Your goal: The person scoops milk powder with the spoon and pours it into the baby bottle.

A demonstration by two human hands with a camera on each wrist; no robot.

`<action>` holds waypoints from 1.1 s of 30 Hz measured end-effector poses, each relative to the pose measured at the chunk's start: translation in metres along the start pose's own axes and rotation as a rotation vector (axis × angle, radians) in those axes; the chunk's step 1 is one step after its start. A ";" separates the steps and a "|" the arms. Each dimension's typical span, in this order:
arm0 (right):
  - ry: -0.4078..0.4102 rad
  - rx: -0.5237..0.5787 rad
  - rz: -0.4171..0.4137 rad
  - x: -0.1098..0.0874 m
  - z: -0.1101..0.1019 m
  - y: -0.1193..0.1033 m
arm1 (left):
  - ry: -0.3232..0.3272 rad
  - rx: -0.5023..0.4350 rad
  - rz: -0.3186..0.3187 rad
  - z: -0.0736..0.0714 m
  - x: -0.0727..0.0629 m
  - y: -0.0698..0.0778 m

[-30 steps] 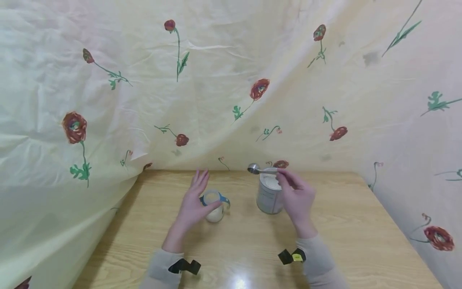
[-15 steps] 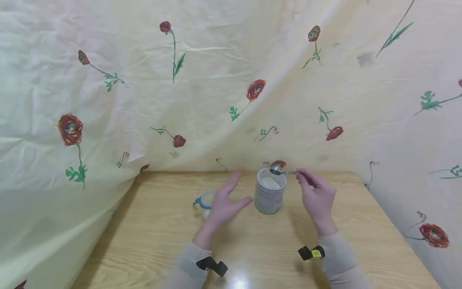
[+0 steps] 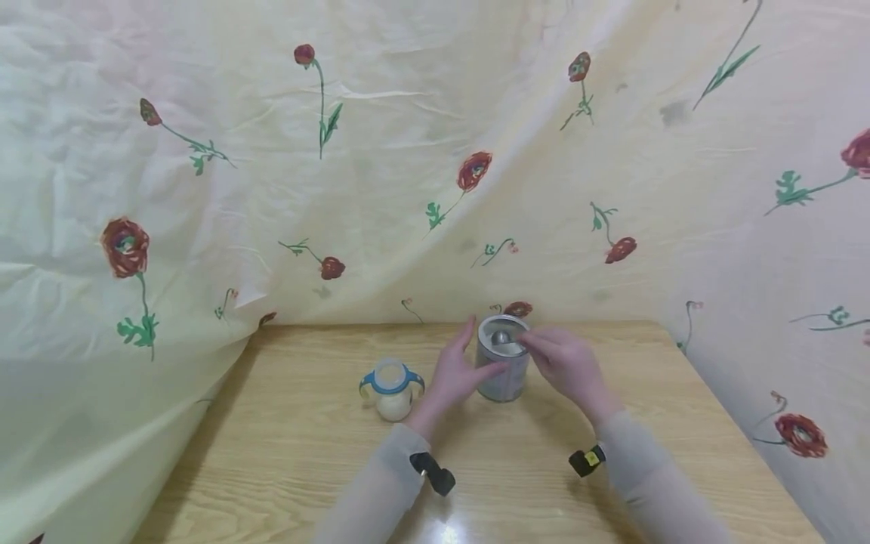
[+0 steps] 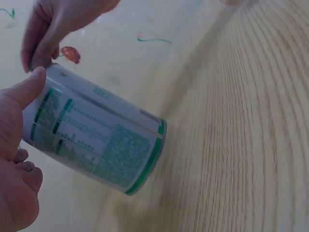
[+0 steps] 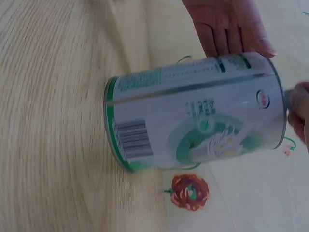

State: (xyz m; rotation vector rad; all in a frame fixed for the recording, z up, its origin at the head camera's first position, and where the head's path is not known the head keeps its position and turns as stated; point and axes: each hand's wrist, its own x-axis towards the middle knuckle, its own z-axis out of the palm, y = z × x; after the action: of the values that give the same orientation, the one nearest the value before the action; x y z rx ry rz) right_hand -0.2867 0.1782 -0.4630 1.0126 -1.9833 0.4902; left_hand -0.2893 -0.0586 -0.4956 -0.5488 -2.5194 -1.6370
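Note:
A tin of white powder (image 3: 503, 378) stands uncovered on the table, its printed wall turned to both wrist cameras. My left hand (image 3: 457, 372) holds the tin from its left side, thumb on the near wall and fingers toward the back. The left wrist view has that thumb (image 4: 30, 89) close under the rim. Over the tin's mouth, my right hand (image 3: 563, 364) pinches the handle of a metal measuring spoon, whose round bowl (image 3: 501, 338) is inside the tin. Most of the handle is hidden by the fingers. Left of the tin sits a baby bottle (image 3: 391, 393) with a blue two-handled collar.
Everything stands on a light wooden table (image 3: 285, 453). A cream curtain with red flowers (image 3: 394, 174) hangs along the table's back edge and both sides. Straps with small black blocks (image 3: 432, 474) are on both wrists.
My left hand has moved right, from beside the bottle to the tin. The right hand first swung the spoon rightward over the tin, then came back left and lowered its bowl inside.

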 end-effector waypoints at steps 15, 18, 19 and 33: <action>-0.321 -0.119 -0.032 0.022 -0.015 0.004 | -0.054 -0.214 -0.069 0.016 0.018 -0.013; -0.403 -0.100 0.020 0.029 -0.014 0.002 | -0.036 -0.220 -0.061 0.018 0.019 -0.012; -0.423 -0.093 0.041 0.031 -0.013 0.001 | -0.030 -0.225 -0.058 0.019 0.019 -0.012; -0.600 -0.038 0.299 0.050 -0.011 -0.004 | 0.022 -0.217 -0.058 0.024 0.019 -0.007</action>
State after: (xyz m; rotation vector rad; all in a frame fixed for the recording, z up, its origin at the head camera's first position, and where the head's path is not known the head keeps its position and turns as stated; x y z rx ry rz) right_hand -0.2941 0.1593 -0.4161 0.9088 -2.6922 0.3240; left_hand -0.3063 -0.0349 -0.5074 -0.4766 -2.3790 -1.9398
